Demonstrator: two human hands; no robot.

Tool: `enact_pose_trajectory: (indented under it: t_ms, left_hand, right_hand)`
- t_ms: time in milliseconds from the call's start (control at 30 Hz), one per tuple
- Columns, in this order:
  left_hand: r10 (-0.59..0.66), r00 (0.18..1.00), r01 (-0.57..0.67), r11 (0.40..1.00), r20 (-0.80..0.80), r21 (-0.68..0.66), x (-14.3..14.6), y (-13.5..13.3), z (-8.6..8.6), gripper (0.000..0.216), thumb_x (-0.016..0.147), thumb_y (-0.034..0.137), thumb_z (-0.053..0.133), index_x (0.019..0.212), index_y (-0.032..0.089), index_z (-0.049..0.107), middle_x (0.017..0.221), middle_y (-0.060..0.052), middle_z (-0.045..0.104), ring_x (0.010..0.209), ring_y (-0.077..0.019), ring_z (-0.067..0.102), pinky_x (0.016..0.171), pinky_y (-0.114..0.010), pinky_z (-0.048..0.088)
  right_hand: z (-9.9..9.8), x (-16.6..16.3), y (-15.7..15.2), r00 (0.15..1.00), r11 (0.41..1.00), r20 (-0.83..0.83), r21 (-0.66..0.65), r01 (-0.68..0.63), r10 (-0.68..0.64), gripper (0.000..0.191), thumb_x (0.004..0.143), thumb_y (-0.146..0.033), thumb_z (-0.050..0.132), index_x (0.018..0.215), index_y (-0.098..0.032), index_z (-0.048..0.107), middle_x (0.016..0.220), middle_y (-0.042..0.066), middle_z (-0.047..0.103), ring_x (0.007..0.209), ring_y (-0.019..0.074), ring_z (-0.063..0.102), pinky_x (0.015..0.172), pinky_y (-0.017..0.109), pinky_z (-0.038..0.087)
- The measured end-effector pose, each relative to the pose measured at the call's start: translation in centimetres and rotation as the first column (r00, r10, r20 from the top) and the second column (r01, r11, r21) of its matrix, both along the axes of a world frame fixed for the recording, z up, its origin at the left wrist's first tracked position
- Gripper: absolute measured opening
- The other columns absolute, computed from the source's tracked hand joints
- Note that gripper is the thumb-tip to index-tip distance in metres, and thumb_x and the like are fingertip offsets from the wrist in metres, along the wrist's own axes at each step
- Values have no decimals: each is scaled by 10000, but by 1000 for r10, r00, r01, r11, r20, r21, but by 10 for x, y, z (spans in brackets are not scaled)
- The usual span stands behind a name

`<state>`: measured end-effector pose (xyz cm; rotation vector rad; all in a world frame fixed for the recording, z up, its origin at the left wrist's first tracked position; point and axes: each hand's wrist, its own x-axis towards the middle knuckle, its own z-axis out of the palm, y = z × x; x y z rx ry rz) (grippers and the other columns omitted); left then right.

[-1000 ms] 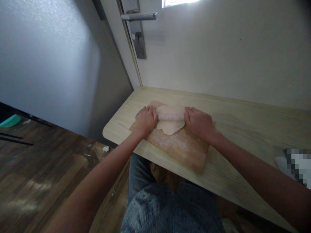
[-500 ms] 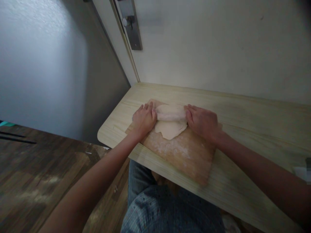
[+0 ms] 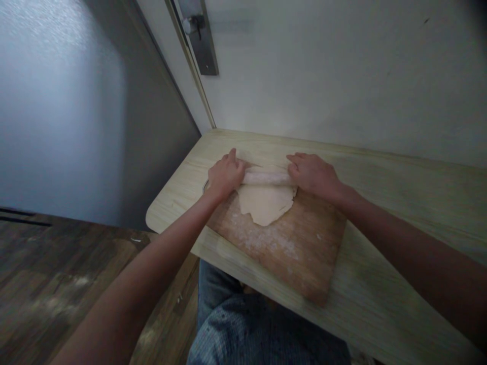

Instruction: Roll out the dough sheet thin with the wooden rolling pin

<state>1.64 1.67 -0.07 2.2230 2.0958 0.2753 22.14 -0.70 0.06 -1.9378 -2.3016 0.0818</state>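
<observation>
The left hand (image 3: 226,176) and right hand (image 3: 314,175) grip opposite ends of a rolling pin (image 3: 266,178), which lies across a flat sheet of dough (image 3: 265,204). The dough rests on a floured wooden board (image 3: 312,266), the board on a table (image 3: 399,213).

There is room to pass over the board (image 3: 308,274) toward 5 o'clock, between the 2 forearms (image 3: 167,253), or over the bench (image 3: 399,187) at 2 o'clock, past the right grip (image 3: 312,175). The rolling pin (image 3: 266,178), spanning to the left grip (image 3: 227,175), blocks 12 o'clock; white door (image 3: 323,76) behind, grey panel (image 3: 68,126) at 10 o'clock.
</observation>
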Motion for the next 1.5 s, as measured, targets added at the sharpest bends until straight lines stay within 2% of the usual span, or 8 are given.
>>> enact_pose_trajectory:
  t_ms: [467, 633, 767, 900, 1067, 1200, 1333, 1500]
  left_hand:
    - [-48, 994, 52, 998, -97, 47, -3, -18, 0, 446, 890, 306, 182, 1031, 163, 580, 992, -127, 653, 883, -276, 615, 703, -364, 458]
    - [-99, 986, 109, 991, -138, 73, -5, -29, -2, 459, 897, 258, 170, 944, 143, 611, 1030, -133, 633, 946, -247, 583, 770, -343, 440]
    - [-122, 986, 132, 988, -114, 77, -5, -30, -1, 451, 898, 261, 184, 972, 123, 606, 1055, -145, 612, 1025, -242, 535, 853, -353, 412]
    - [-32, 988, 31, 999, 154, 11, -9, -23, 9, 314, 826, 283, 374, 966, 124, 605, 1098, -154, 582, 1095, -251, 494, 906, -354, 390]
    - [181, 818, -185, 981, 545, -48, -25, -14, 21, 287, 771, 184, 373, 978, 112, 558, 1083, -137, 585, 1021, -196, 540, 842, -296, 432]
    - [260, 719, -192, 966, 644, -176, -35, -21, 20, 191, 755, 146, 344, 771, 126, 533, 828, -97, 605, 748, -138, 588, 663, -250, 468]
    - [295, 648, -103, 947, 702, -304, -30, -31, 15, 149, 704, 110, 414, 569, 169, 440, 569, -5, 493, 518, -92, 498, 544, -227, 431]
    - [327, 618, -42, 922, 715, -386, -17, -29, 17, 222, 680, 79, 452, 487, 172, 395, 487, 34, 395, 445, -66, 400, 470, -201, 344]
  right_hand:
    - [8, -11, -24, 987, 992, 105, 31, 122, -124, 453, 863, -258, 229, 929, -166, 668, 939, 115, 685, 794, 237, 621, 580, 318, 395]
    - [7, -13, -32, 987, 994, 118, 55, 99, -105, 480, 892, -262, 193, 910, -141, 657, 909, 125, 674, 783, 243, 608, 561, 313, 375]
    - [4, -12, -34, 990, 981, 118, 186, 55, -78, 452, 903, -267, 195, 934, -132, 625, 1007, 143, 611, 895, 240, 550, 588, 301, 371]
    - [0, -6, -38, 988, 968, 157, 246, -49, 10, 421, 919, -294, 199, 951, -127, 584, 978, 143, 592, 904, 228, 517, 635, 298, 364]
    - [1, 5, -52, 956, 965, 210, 122, -233, 205, 354, 912, -389, 310, 964, -135, 552, 944, 123, 621, 860, 223, 559, 610, 288, 340]
    - [-1, 8, -63, 994, 991, 86, 105, -77, 68, 349, 914, -409, 293, 940, -166, 542, 864, 103, 653, 759, 220, 598, 543, 282, 307]
    - [-8, 9, -67, 980, 981, -156, 133, 141, -120, 365, 907, -437, 277, 927, -186, 542, 777, 83, 658, 685, 214, 596, 531, 275, 302]
    - [-17, 14, -65, 915, 963, -379, 161, 215, -141, 397, 889, -483, 261, 849, -205, 540, 731, 66, 641, 653, 204, 572, 529, 266, 299]
